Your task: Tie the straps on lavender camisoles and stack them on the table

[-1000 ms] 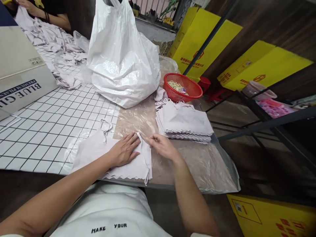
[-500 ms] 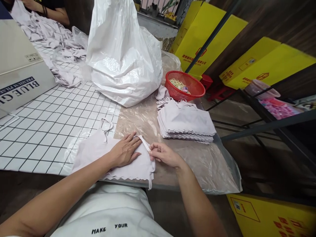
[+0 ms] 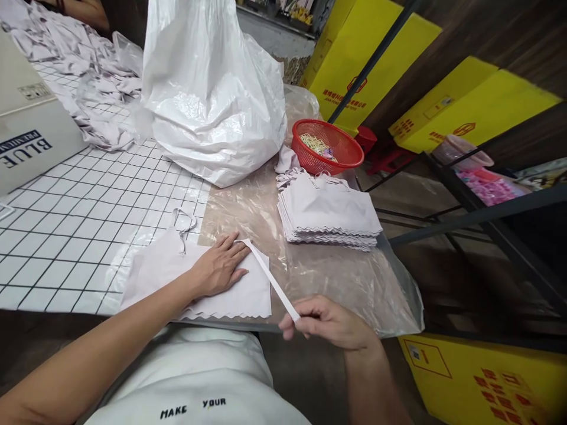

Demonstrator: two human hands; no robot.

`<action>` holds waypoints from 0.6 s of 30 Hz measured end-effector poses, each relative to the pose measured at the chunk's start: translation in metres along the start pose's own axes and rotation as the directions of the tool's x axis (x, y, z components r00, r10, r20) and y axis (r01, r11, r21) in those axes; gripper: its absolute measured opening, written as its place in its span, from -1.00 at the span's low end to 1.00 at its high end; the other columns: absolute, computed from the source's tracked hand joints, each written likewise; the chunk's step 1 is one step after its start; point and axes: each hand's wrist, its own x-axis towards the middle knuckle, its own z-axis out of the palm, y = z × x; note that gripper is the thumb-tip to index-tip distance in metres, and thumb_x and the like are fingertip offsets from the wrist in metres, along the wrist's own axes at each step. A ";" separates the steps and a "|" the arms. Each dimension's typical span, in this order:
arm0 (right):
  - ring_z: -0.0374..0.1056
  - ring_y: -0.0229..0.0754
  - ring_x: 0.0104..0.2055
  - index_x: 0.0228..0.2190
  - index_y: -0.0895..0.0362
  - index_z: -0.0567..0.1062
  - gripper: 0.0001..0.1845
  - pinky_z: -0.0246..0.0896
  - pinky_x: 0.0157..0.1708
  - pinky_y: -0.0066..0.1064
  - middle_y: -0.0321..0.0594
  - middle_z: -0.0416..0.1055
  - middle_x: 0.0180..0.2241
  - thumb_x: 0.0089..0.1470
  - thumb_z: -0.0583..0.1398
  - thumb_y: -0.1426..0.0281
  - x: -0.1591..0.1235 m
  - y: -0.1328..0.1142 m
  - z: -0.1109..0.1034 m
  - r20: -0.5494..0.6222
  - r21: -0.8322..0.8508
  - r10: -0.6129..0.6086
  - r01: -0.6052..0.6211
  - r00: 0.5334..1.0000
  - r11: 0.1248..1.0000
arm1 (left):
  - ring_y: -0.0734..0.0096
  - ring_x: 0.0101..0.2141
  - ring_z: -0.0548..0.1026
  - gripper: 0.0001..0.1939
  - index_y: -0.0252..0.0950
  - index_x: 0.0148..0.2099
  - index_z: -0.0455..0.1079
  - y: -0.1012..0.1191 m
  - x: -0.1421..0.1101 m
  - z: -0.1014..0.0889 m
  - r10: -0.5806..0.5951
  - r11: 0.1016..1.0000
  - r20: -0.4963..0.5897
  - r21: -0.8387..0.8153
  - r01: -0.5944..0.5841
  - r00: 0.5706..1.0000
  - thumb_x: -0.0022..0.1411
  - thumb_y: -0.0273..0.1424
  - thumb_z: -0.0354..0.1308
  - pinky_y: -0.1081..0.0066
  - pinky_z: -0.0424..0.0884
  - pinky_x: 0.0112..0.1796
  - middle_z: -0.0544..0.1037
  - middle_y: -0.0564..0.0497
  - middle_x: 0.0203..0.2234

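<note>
A pale camisole (image 3: 155,271) with thin straps and a scalloped hem lies flat at the table's front edge. My left hand (image 3: 219,265) rests flat on it with the fingers stretched out. Pinched in my right hand (image 3: 325,321) is one shoulder strap (image 3: 274,283), pulled taut toward me past the table edge. The other strap (image 3: 183,221) lies loosely looped at the upper left of the camisole. To the right, a neat stack of similar camisoles (image 3: 328,206) sits on the plastic-covered tabletop.
Behind the stack stands a red basket (image 3: 354,150) holding pale bands. A large white plastic bag (image 3: 217,106) fills the table's middle. At left are a carton (image 3: 39,124) and heaped garments (image 3: 71,47), with another person's arm (image 3: 86,13) beyond. Yellow boxes (image 3: 372,59) and a metal rack (image 3: 482,218) stand right.
My right hand has moved right and toward me, drawing the strap out straight. My left hand stays pressed on the camisole. The view has shifted slightly.
</note>
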 end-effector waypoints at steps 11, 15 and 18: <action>0.07 -0.36 -0.51 -0.38 0.19 0.63 -0.45 0.02 -0.45 -0.47 -0.37 0.26 -0.57 -0.12 0.33 -0.07 0.071 0.011 0.000 -0.437 0.173 -0.016 0.101 0.899 0.980 | -0.11 0.30 0.13 -0.56 -0.30 0.21 0.36 -0.010 0.000 0.002 0.053 0.990 -0.111 -0.122 -0.066 0.992 0.39 -0.23 -0.02 -0.09 0.23 0.20 0.38 -0.20 0.19; 0.26 -0.28 -0.36 -0.35 0.19 0.63 -0.50 0.16 -0.26 -0.41 -0.31 0.42 -0.45 -0.14 0.36 -0.01 0.084 0.001 -0.005 -0.453 0.121 -0.136 0.212 0.881 0.970 | -0.05 0.17 0.31 -0.66 -0.29 0.01 0.48 -0.003 0.002 -0.022 -0.024 0.975 -0.207 -0.222 -0.023 0.978 0.38 -0.32 -0.05 -0.04 0.33 0.10 0.49 -0.20 0.05; 0.29 -0.26 -0.34 -0.29 0.18 0.63 -0.53 0.18 -0.23 -0.38 -0.31 0.45 -0.43 -0.08 0.34 0.03 0.090 -0.003 -0.009 -0.447 0.057 -0.191 0.241 0.874 0.969 | 0.11 -0.05 0.48 -0.66 -0.29 -0.06 0.51 0.011 0.004 -0.041 -0.143 0.882 -0.150 -0.468 0.057 0.978 0.38 -0.23 -0.01 0.12 0.42 -0.02 0.56 -0.16 -0.12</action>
